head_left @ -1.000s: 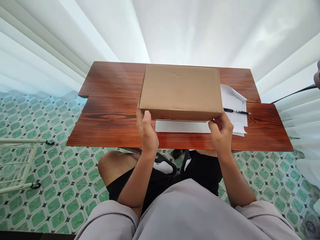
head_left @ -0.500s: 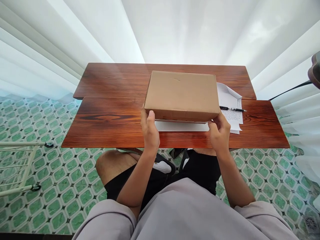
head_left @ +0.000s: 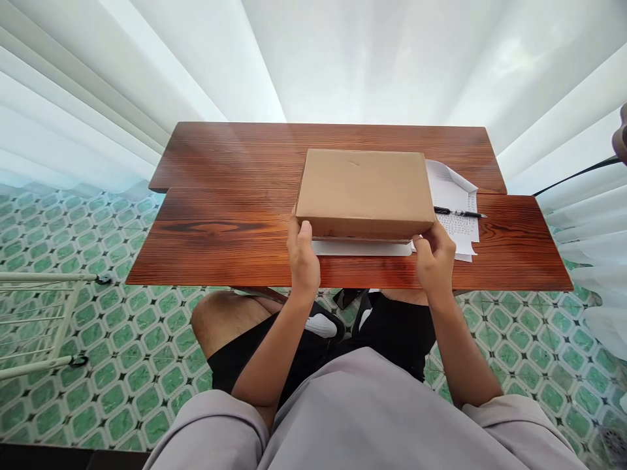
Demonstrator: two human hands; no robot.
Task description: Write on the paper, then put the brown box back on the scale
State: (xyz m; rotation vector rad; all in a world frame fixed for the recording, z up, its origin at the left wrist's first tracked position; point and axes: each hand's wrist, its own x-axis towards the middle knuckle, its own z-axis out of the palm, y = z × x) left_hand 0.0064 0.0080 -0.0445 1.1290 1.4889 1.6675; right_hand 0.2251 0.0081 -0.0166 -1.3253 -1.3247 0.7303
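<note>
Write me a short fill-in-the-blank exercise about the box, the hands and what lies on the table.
1. Both hands grip the near edge of a closed brown ____ box.
2. The left hand and the right hand hold it over a ____ table with a wood grain.
3. A black ____ lies on the printed papers to the right of the box.
4. The floor has green and ____ tiles.

Missing words: cardboard; reddish-brown; pen; white
</note>
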